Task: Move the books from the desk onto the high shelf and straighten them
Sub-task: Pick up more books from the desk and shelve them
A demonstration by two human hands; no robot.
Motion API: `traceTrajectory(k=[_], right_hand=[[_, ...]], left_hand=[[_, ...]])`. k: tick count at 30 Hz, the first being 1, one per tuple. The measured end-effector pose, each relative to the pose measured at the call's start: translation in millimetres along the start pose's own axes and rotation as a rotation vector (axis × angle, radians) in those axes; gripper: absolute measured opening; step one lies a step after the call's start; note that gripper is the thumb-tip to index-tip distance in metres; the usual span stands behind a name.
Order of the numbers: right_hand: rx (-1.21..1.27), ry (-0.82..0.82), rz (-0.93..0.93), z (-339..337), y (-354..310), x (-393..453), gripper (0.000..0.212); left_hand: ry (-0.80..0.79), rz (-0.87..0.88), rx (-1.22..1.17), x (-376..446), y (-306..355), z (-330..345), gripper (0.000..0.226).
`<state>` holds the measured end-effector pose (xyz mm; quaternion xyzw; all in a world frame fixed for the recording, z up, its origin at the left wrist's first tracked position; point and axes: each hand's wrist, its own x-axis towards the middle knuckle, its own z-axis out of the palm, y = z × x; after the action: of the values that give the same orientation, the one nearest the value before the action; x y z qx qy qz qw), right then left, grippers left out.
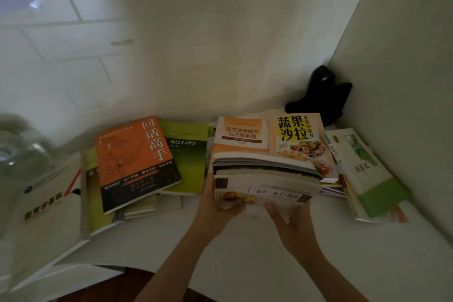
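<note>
A: Landmark: the held stack of books, at centre, lifted just above the white tabletop. What holds it?

B: Both hands. The left hand cups the stack's left end, thumb on the lower cover; its grip is curled round the books. The right hand supports the stack from below at its right end, thumb on the front edge; its grip also grasps the stack.

A: What lies around the stack?

B: Directly behind it, two books lie flat: one with an orange-and-white cover and a salad cookbook, its cover partly hidden by the stack. To the right of the stack, a green-and-white book rests atop a loose, fanned pile. To the left, an orange-and-black book lies tilted over a green book and others beneath. Farther left, a white book; beside it a clear glass object, blurred.

A: And the room?

B: Behind the stack, a pale tiled wall meets a plain side panel. A black object sits in that corner; what it is I cannot tell.
</note>
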<state>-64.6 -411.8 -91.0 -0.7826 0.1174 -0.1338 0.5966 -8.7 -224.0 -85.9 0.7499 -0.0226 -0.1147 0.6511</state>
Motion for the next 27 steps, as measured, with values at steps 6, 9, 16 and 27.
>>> traceTrajectory(k=[6, 9, 16, 27], right_hand=[[-0.032, 0.004, -0.013, -1, -2, 1, 0.076], [-0.017, 0.001, -0.023, 0, -5, -2, 0.075], [-0.064, -0.005, -0.011, -5, -3, 1, 0.076], [0.011, -0.041, 0.03, -15, -31, 22, 0.05]], left_hand=[[-0.075, -0.01, -0.013, -6, 10, -8, 0.089], [-0.103, 0.011, -0.027, -7, 14, -9, 0.09], [-0.074, 0.032, -0.083, -13, 30, -8, 0.082], [-0.011, 0.204, -0.158, -11, 96, -39, 0.048]])
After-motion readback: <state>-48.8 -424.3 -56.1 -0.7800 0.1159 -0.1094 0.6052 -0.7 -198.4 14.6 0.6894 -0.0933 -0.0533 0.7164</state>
